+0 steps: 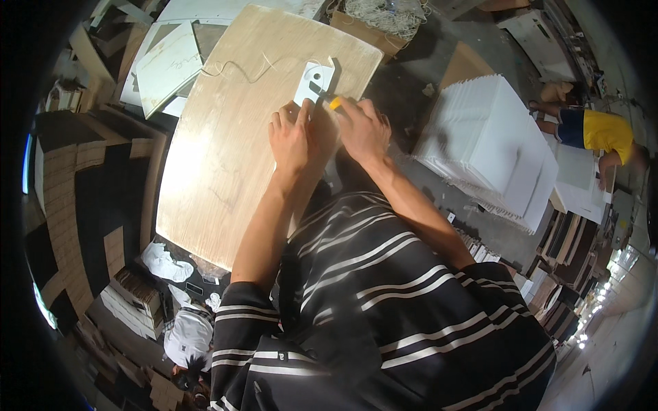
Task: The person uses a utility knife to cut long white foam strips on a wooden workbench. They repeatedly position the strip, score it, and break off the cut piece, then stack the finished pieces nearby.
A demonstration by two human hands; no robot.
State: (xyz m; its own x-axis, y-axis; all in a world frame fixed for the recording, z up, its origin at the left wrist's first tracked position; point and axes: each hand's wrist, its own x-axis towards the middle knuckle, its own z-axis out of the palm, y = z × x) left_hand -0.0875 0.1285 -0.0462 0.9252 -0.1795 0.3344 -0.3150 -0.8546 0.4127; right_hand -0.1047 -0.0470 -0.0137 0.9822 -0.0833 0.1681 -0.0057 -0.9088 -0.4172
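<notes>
White flat rectangular piece with a round dark hole point(312, 83) lies on the pale wood-grain desk with bowed edges point(226, 157), toward its far right part, just ahead of your fingertips. Your left hand point(290, 140) is palm down, its forearm rising almost straight from the lower edge; the index finger reaches forward to the near edge of the piece while the other fingers bend beside it. You cannot tell from here whether that grip pinches the edge or only rests on it. Your right forearm slants up and leftward, and your right hand point(365, 133) turns inward, its grip closed around a tool with a yellow handle and a dark blade point(335, 103). The blade's tip lies over the piece, near the hole. A thin dark curly wire point(233, 66) lies farther left on the desk.
</notes>
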